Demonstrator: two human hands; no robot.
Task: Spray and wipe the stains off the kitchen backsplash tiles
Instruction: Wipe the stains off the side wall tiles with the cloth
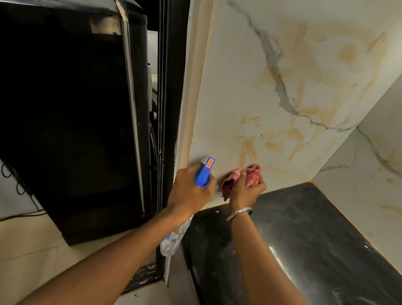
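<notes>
The left hand (192, 189) is curled tight round the neck of a spray bottle (204, 172). Its blue plastic head, with a small red-and-orange label, juts toward 1 o'clock and lies close to the wall, while the clear, ribbed body hangs below the wrist at 6 o'clock. Just at 3 o'clock of it, the right hand (247, 190) is fisted round a crumpled pink cloth (252, 173), soft and wrinkled, held against the lowest part of the backsplash tiles (291, 75). A thin metal bracelet (239, 213) circles that wrist.

The tiles are smooth, glossy white slabs veined in grey. Smeared tan stains (294, 140) streak them from 12 to 2 o'clock of the cloth and run on to the side wall. The tabletop (310, 240), polished black stone with pale flecks, meets the tiles at a sharp corner. At 9 o'clock stands a tall black boxy appliance (63, 99).
</notes>
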